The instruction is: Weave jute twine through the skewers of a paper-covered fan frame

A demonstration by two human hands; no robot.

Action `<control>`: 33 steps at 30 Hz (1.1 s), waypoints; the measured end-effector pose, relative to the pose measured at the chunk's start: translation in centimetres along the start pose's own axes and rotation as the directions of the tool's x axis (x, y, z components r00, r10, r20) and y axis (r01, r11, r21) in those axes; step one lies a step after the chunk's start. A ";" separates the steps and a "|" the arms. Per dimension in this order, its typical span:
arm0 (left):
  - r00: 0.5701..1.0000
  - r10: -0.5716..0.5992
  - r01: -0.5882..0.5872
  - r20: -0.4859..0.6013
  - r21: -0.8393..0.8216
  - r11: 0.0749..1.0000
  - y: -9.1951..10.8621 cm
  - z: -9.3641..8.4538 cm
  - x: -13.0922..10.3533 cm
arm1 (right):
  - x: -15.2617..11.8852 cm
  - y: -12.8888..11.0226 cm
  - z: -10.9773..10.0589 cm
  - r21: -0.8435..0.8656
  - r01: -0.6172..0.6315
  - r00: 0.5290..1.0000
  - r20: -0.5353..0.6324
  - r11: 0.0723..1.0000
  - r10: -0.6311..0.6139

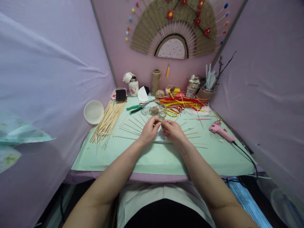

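Observation:
Both my hands meet near the middle of the green table, fingertips almost touching. My left hand point(151, 129) is closed in a pinch, and my right hand point(171, 129) pinches beside it; what lies between the fingers is too small to make out, perhaps twine. Under and around them, thin sticks point(133, 129) spread outward like a fan from a pale base point(163, 138), whose centre my hands partly hide. Just behind my fingers lies a loose tangle of brown twine point(155, 110).
Bundled sticks point(109, 118) and a white dish point(93, 112) are left. Green-handled pliers point(134, 107), red and yellow pipe cleaners point(182, 103) and a twine spool point(156, 81) stand behind. A pink glue gun point(222, 131) with its cord lies right. A decorated fan point(147, 30) hangs on the wall.

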State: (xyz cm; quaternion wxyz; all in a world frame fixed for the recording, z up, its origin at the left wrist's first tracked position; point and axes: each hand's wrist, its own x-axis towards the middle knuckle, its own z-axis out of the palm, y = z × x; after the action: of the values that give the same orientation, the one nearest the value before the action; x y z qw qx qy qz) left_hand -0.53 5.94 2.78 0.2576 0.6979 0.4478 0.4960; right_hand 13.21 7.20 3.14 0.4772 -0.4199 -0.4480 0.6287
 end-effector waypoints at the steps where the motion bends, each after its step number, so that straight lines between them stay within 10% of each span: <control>1: 1.000 -0.009 0.009 -0.004 -0.010 1.000 0.0 0.0 0.0 | 0.1 0.2 0.0 -0.041 0.035 0.999 -0.032 0.999 -0.037; 10: 0.996 -0.086 0.082 -0.015 -0.177 0.981 0.0 -0.4 0.3 | -0.1 0.4 0.1 -0.176 0.093 0.993 -0.061 0.980 -0.105; 17: 0.918 -0.382 0.373 0.105 -0.554 0.744 -0.2 0.2 0.7 | 0.0 0.6 0.0 -0.188 0.106 0.993 -0.031 0.976 -0.114; 25: 0.897 -0.436 0.385 0.071 -0.608 0.694 -0.8 0.0 0.8 | -0.6 0.4 0.1 -0.508 0.480 0.842 0.036 0.716 -0.539; 33: 0.918 -0.391 0.376 0.071 -0.476 0.795 -0.4 0.0 0.5 | -1.0 0.2 0.1 -0.641 0.529 0.751 0.049 0.556 -0.659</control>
State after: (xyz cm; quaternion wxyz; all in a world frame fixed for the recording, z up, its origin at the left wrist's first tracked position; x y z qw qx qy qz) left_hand -0.63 6.62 2.68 0.5106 0.4988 0.4465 0.5396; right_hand 13.21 6.17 3.06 0.5381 -0.4345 -0.6936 0.2014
